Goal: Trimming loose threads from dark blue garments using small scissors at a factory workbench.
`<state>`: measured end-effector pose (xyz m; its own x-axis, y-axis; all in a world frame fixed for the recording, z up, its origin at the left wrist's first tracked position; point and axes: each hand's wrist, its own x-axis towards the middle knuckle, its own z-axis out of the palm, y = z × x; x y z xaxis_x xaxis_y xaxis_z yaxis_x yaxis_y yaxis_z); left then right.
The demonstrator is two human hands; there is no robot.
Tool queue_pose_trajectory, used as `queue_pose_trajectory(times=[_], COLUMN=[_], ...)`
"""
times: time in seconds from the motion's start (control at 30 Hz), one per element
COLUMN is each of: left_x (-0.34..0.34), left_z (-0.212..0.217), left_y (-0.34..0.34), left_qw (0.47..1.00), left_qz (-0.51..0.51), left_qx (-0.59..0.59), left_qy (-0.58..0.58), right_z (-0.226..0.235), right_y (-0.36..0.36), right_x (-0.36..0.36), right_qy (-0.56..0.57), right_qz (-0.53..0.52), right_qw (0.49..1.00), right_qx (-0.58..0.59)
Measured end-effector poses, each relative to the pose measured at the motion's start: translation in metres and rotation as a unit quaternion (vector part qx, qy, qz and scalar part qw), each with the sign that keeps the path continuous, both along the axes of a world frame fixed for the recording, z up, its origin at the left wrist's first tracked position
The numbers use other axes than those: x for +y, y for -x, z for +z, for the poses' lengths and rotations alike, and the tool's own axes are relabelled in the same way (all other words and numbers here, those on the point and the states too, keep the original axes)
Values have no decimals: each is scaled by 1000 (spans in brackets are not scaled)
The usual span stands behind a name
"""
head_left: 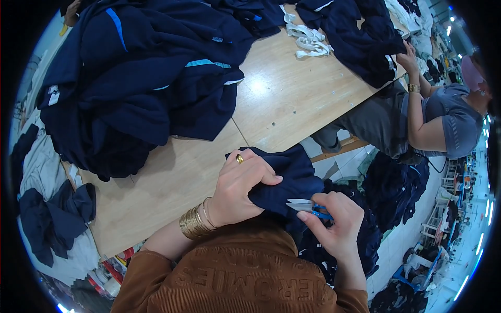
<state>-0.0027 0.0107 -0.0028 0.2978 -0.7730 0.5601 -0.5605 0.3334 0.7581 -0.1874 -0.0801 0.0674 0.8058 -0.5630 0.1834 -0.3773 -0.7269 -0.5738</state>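
Your left hand is closed tight around a bunch of dark blue cloth, with the fingers curled over the top of it. There is a gold ring on one finger and a stack of gold bangles on your wrist. The cloth sits just past the near edge of the wooden surface, close to your chest, and the rest of it hangs down toward the floor. Your right hand is just beside the left one and holds small blue-handled snips. The fingers are wrapped around the handle, and the silver blades touch the cloth right under your left hand. I cannot tell if the blades are open or shut. A big pile of dark blue clothes lies on the far left side of the surface. Some white straps lie near the far edge. Another person in a grey shirt sits at the right edge with a hand on more dark clothes.
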Motion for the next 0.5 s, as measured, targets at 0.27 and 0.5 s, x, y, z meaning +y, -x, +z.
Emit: queue_pose_trajectory(times=[0.27,0.5], left_x=[-1,0], left_z=[1,0], left_y=[1,1], left_qw=[1000,1000], left_qz=[9,16], left_qx=[6,1], left_qy=[-2,-11], right_z=[-2,-2], right_y=[0,0], right_x=[3,5], right_qy=[43,69], right_qz=[8,-1], right_qw=[999,997], right_qx=[23,39])
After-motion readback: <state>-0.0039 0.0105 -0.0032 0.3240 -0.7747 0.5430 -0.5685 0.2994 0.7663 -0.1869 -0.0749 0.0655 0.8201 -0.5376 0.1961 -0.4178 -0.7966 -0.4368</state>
